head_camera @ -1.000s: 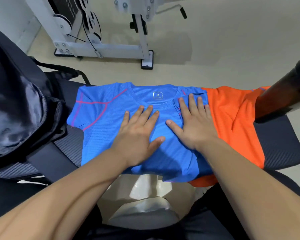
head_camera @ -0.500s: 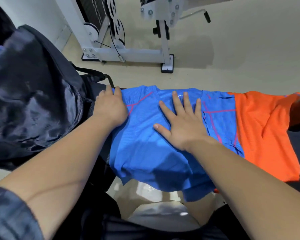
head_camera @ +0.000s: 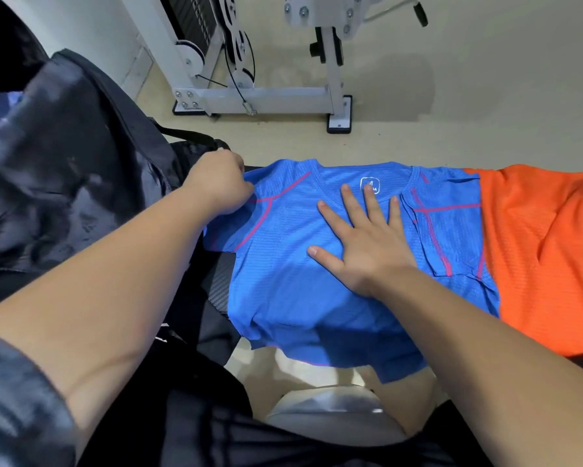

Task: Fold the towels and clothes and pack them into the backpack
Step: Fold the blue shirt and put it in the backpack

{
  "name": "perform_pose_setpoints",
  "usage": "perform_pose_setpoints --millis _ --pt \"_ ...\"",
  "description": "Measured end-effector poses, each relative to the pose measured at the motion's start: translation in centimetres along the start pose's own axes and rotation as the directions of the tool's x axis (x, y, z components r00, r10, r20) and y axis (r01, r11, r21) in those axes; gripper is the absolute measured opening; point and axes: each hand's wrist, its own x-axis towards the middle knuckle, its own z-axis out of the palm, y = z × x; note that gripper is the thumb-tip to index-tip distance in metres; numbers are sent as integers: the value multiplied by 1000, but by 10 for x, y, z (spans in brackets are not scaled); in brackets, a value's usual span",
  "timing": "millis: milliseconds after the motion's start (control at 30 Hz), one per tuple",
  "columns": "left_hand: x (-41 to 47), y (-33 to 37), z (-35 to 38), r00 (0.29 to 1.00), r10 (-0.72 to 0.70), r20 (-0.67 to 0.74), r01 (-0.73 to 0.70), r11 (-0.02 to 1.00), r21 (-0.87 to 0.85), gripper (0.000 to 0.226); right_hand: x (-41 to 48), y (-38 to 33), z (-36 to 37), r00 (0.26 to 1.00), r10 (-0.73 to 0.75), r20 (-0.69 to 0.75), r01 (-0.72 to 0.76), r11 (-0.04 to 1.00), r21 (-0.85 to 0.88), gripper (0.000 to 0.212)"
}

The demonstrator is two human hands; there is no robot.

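A blue T-shirt (head_camera: 293,284) with pink seams lies flat across a black bench, its right sleeve folded in over the body. My left hand (head_camera: 219,187) is closed on the shirt's left sleeve at its outer edge. My right hand (head_camera: 360,241) lies flat, fingers spread, on the chest just below the collar label. An orange garment (head_camera: 536,251) lies under and to the right of the blue shirt. A black backpack (head_camera: 67,170) stands at the left, right beside the sleeve.
The black padded bench (head_camera: 219,284) shows between the backpack and the shirt. A white exercise machine frame (head_camera: 263,99) stands on the beige floor (head_camera: 468,96) beyond the bench. My knee shows below the shirt's hanging hem.
My left hand left the chest, slid out to the left sleeve and closed on it. My right hand shifted to the middle of the chest. The view swung left toward the backpack.
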Motion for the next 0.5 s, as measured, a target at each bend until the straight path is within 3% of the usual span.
perform_pose_setpoints --millis 100,200,267,333,400,500 --pt "-7 1 -7 995 -3 102 11 998 -69 34 -1 1 0 1000 -5 -7 5 1000 5 81" --pt "-11 3 -13 974 8 224 -49 983 176 30 -1 1 0 1000 -4 -13 5 1000 10 82" --pt "-11 2 -16 986 41 162 -79 970 232 20 -1 1 1 1000 -7 -16 7 1000 14 81" --pt "-10 -1 -13 1000 14 -5 -13 996 93 24 -1 0 1 1000 -9 -18 9 1000 15 81" --pt "-11 -1 -10 992 -68 -105 51 986 -156 28 -1 1 1 1000 -9 -24 10 1000 19 81" --pt "-18 3 -5 979 -203 -30 162 852 -498 25 -1 1 1 1000 -10 -30 11 999 31 81"
